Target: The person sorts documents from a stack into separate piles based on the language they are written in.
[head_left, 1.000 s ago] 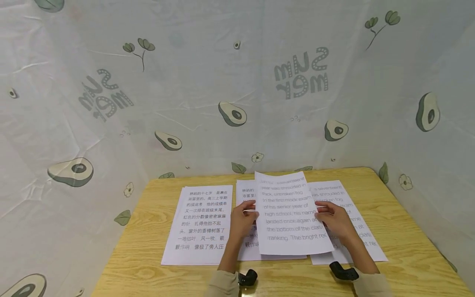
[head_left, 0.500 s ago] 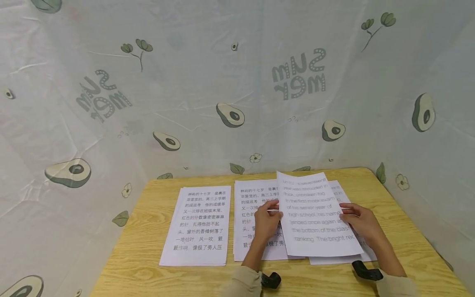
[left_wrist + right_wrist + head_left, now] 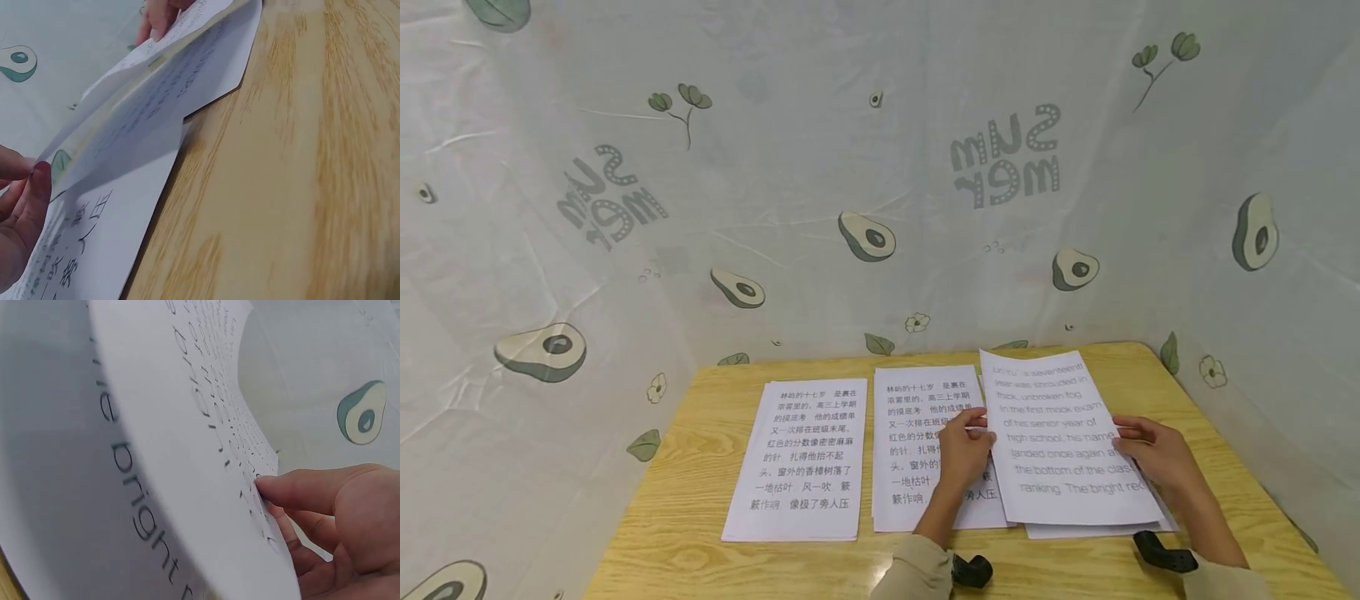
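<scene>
A sheet of paper [image 3: 1060, 450] printed with English text hangs a little above the right-hand paper stack [image 3: 1097, 531], covering most of it. My left hand [image 3: 964, 454] pinches its left edge between thumb and fingers, seen too in the left wrist view, where the left hand [image 3: 22, 212] is at the far left. On the opposite edge, my right hand [image 3: 1161, 454] pinches the sheet; in the right wrist view the right hand's thumb [image 3: 300, 487] lies on the printed face. The sheet bows between both hands. Under my left forearm lies the middle stack [image 3: 917, 517] with Chinese text.
Another stack [image 3: 797, 525] of Chinese-printed sheets lies at the left of the wooden table [image 3: 700, 567]. A pale curtain [image 3: 880, 167] with avocado prints hangs behind the table and along both sides.
Both hands have carried the English-printed sheet rightward, from above the middle stack to above the right-hand stack. More of the middle stack now shows.
</scene>
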Demonstrator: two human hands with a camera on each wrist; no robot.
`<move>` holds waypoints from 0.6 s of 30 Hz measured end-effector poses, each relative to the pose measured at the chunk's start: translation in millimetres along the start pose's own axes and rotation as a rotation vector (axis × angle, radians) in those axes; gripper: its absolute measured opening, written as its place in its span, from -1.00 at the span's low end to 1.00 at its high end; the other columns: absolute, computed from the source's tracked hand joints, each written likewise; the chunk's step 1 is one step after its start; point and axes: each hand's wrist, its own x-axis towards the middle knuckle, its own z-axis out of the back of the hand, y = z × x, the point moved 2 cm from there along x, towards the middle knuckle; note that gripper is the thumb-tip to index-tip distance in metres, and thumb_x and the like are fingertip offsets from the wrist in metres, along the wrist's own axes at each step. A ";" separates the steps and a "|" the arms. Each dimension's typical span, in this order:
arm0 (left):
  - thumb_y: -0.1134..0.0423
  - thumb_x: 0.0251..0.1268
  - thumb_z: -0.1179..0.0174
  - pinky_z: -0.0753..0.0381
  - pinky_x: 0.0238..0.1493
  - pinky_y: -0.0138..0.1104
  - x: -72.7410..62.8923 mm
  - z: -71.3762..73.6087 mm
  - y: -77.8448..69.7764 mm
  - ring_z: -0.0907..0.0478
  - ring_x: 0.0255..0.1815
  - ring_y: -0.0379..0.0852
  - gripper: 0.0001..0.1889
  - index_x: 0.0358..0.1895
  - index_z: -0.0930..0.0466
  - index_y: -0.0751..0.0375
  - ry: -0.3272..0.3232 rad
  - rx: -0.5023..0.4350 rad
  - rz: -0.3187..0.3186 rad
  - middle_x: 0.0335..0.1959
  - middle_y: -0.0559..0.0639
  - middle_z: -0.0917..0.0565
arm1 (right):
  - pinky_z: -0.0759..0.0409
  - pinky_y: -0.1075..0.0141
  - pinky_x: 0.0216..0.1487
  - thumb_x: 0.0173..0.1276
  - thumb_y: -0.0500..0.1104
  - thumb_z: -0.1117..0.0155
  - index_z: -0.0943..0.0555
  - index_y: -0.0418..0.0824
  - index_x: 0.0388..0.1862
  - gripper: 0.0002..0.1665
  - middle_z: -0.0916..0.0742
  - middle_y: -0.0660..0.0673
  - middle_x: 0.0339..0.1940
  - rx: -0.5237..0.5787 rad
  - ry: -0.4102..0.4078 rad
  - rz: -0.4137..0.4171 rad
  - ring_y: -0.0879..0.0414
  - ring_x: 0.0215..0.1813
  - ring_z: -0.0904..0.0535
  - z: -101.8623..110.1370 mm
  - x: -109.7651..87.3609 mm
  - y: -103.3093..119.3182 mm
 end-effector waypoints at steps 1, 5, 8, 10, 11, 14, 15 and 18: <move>0.52 0.23 -0.43 -0.69 -0.33 -0.51 -0.2 -1.8 -0.1 -0.66 -0.30 -0.38 -0.58 0.16 -0.79 0.15 0.001 0.002 -0.002 -0.15 -0.12 -0.75 | -0.63 0.46 -0.24 0.59 -0.21 -0.22 -0.41 -0.51 0.53 -0.36 -0.61 -0.54 0.29 -0.001 -0.003 -0.004 0.31 -0.15 -0.57 0.9 -0.2 -0.5; 0.53 0.22 -0.42 -0.68 -0.30 -0.53 -1.1 -7.4 -0.8 -0.66 -0.29 -0.39 -0.58 0.15 -0.78 0.18 0.003 -0.003 -0.012 -0.15 -0.11 -0.76 | -0.64 0.44 -0.25 0.60 -0.22 -0.22 -0.40 -0.54 0.51 -0.36 -0.62 -0.57 0.27 -0.014 -0.010 0.003 0.31 -0.17 -0.58 5.0 0.6 -2.6; 0.53 0.21 -0.43 -0.67 -0.29 -0.53 -1.6 -10.6 -1.1 -0.64 -0.29 -0.40 -0.58 0.14 -0.79 0.19 0.004 0.001 -0.013 -0.16 -0.10 -0.76 | -0.65 0.45 -0.24 0.59 -0.22 -0.24 -0.40 -0.57 0.50 -0.35 -0.64 -0.58 0.25 -0.013 -0.005 0.018 0.42 -0.20 -0.56 8.5 1.5 -5.3; 0.52 0.22 -0.43 -0.67 -0.30 -0.52 -1.5 -12.6 -0.6 -0.64 -0.29 -0.40 -0.59 0.14 -0.78 0.18 0.007 0.002 -0.006 -0.16 -0.10 -0.77 | -0.67 0.43 -0.23 0.59 -0.21 -0.25 -0.39 -0.59 0.49 -0.34 -0.68 -0.55 0.19 -0.002 0.013 0.028 0.44 -0.21 -0.57 10.7 1.8 -8.0; 0.52 0.22 -0.43 -0.66 -0.30 -0.53 -1.5 -13.4 -0.2 -0.64 -0.29 -0.40 -0.59 0.14 -0.78 0.17 0.008 0.001 0.003 -0.15 -0.11 -0.77 | -0.68 0.41 -0.23 0.60 -0.20 -0.26 -0.38 -0.60 0.49 -0.33 -0.70 -0.50 0.16 0.008 0.024 0.028 0.43 -0.22 -0.59 11.5 2.1 -9.8; 0.50 0.23 -0.43 -0.66 -0.30 -0.52 -0.6 -15.4 1.2 -0.64 -0.28 -0.39 -0.60 0.14 -0.79 0.17 0.004 0.007 0.011 -0.15 -0.12 -0.77 | -0.72 0.37 -0.21 0.62 -0.17 -0.26 -0.37 -0.61 0.50 -0.31 -0.74 -0.37 0.10 0.034 0.056 0.032 0.40 -0.21 -0.63 13.6 3.7 -15.5; 0.50 0.23 -0.44 -0.66 -0.31 -0.52 -0.3 -16.2 2.0 -0.64 -0.28 -0.39 -0.60 0.13 -0.79 0.17 0.003 0.006 0.013 -0.16 -0.12 -0.77 | -0.72 0.36 -0.21 0.62 -0.15 -0.27 -0.37 -0.60 0.50 -0.30 -0.75 -0.34 0.09 0.036 0.060 0.034 0.39 -0.21 -0.64 14.1 4.2 -17.2; 0.50 0.21 -0.44 -0.66 -0.35 -0.52 0.3 -18.3 4.2 -0.66 -0.29 -0.39 -0.60 0.12 -0.79 0.18 0.003 0.004 0.021 -0.17 -0.12 -0.78 | -0.72 0.35 -0.21 0.63 -0.10 -0.29 -0.38 -0.59 0.50 -0.28 -0.74 -0.35 0.11 0.023 0.068 0.037 0.39 -0.20 -0.63 15.4 5.4 -21.8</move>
